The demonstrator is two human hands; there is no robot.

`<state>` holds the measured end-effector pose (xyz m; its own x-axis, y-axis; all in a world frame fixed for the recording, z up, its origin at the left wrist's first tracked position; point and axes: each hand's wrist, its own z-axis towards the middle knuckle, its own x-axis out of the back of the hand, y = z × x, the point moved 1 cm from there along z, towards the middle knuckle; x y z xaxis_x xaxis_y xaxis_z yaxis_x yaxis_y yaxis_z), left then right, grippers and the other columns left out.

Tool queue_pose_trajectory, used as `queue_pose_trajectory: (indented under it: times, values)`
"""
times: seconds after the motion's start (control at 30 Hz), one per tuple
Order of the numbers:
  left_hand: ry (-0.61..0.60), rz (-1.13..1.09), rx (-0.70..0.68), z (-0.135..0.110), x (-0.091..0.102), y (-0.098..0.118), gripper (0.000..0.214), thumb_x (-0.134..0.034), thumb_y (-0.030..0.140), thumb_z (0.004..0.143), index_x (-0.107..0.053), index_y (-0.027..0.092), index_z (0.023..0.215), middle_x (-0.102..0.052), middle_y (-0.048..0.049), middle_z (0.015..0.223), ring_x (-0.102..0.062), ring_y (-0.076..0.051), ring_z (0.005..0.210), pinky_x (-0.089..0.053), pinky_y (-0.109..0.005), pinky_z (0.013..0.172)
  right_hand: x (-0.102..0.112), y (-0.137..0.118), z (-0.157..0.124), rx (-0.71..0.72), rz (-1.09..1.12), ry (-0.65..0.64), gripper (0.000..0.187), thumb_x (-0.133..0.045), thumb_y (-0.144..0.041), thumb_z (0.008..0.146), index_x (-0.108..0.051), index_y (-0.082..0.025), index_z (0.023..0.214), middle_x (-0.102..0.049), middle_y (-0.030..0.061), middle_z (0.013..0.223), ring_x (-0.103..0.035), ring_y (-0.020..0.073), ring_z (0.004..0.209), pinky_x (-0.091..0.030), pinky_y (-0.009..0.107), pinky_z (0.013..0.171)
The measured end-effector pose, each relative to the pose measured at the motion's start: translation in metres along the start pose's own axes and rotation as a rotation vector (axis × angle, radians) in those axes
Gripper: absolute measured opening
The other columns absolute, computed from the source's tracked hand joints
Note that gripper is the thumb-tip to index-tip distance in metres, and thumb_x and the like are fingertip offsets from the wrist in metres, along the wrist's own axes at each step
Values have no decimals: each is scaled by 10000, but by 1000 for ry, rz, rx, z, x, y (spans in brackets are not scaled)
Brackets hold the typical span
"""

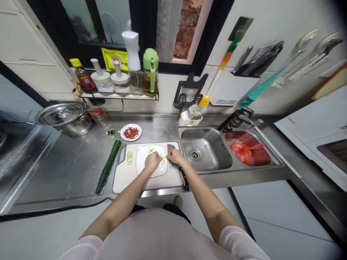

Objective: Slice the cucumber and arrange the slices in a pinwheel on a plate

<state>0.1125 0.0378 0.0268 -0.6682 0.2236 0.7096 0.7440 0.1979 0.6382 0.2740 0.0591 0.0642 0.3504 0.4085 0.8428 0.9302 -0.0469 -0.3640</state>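
White plate [141,160]: Because it rests on the cutting board [121,181] directly before the person, both hands can probably reach it without stretching.
Cucumber slices on the plate [163,159]: at its right edge between the hands, with more at its far edge.
Left hand [153,161]: over the plate, narrow, fingers curled in; I cannot tell whether the tips pinch a slice.
Right hand [175,156]: at the plate's right edge, also narrow, fingertips beside the slices; any grip is too small to make out.
Kitchen knife [184,180]: along the board's right side, handle toward the near edge, likely for easy pick-up.
Spare slices [129,158]: grouped at the board's left, apparently to leave the plate room.
Whole cucumber [108,169]: on the steel tabletop [76,162], left of the board, presumably out of the way.
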Motion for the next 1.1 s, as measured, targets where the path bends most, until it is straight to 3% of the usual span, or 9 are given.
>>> queue_pose_trajectory:
  times: [0.27,0.83,1.1]
  values:
    - [-9,48,8,1,-4,1,135,-636,350,773,-614,217,774,-670,-26,768,-609,-178,744,-345,-244,623,-8,3,2,-5,34,-5,97,-626,-266,780,-623,-190,841,-674,48,854,-605,168,799,-358,231,626]
    - [-5,77,23,1,-6,2,157,-633,364,784,-617,209,797,-682,-23,794,-614,-169,748,-355,-241,623,-3,-4,-4,-40,-5,-29,126,-582,-248,802,-643,-183,890,-674,50,898,-594,156,820,-352,224,649]
    - [-5,39,-8,-4,-1,5,148,-623,349,801,-620,202,817,-674,-15,770,-608,-155,724,-349,-233,615,-2,-13,-7,4,-7,38,173,-529,-221,828,-647,-166,943,-666,60,902,-583,154,799,-328,230,626]
